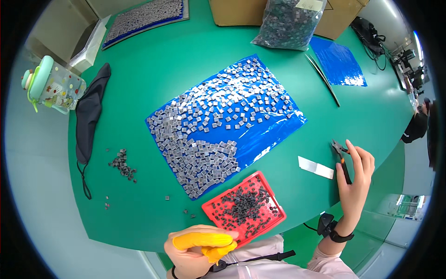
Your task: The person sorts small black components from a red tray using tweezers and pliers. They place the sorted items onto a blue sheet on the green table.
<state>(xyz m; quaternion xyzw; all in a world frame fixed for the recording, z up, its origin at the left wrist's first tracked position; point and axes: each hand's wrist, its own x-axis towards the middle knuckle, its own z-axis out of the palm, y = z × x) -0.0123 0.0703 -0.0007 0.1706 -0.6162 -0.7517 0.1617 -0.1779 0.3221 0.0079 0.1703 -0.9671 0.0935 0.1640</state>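
My left hand (195, 253) is at the bottom, with yellow finger covers on its fingertips. Its thumb and fingers press together at the near corner of a red tray (282, 215); anything pinched between them is hidden. Small black pieces (246, 204) lie heaped and scattered in that tray. At the right, my right hand (357, 181) curls round small cutting pliers (343, 160) with black and orange handles, thumb on one handle and a finger by the other. A blue sheet (265, 135) in the middle carries many small grey square pieces (200, 162).
A white strip (316, 167) lies left of the pliers. Tweezers (324, 80) and a second blue sheet (339, 63) are far right. At the back stand a bag of pieces (290, 25) and cardboard boxes (237, 11). Left are a bottle (58, 86), a black pouch (90, 111) and loose dark pieces (121, 165).
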